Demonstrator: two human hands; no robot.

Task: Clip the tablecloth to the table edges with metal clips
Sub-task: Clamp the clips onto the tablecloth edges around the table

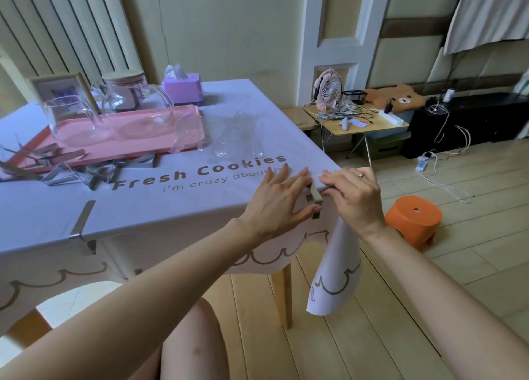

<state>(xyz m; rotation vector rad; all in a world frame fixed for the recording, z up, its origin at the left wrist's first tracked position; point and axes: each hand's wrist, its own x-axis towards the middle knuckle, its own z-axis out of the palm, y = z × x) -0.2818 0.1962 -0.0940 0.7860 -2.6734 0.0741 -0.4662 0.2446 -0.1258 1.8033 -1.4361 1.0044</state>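
Tablecloth (171, 207) printed "Fresh Cookies" covers the counter (283, 296), its scalloped hem hanging over the near edge. A metal clip (315, 195) sits on the cloth at the counter's near corner, at 4 o'clock of the print. The left hand (277, 199) lies flat on the cloth at 9 o'clock of that clip, fingers wide and straight, index and thumb on either side of it. The right hand (355, 199), at 3 o'clock of the clip, curls its fingers over the cloth-covered corner and grips it; whether it touches the clip is unclear. A fitted clip (83, 219) straddles the near edge at 9 o'clock of the hands. Loose clips (97, 173) lie beside a pink tray (137, 133) at 10 o'clock. An orange stool (412, 216) stands on the floor at 4 o'clock of the right hand.
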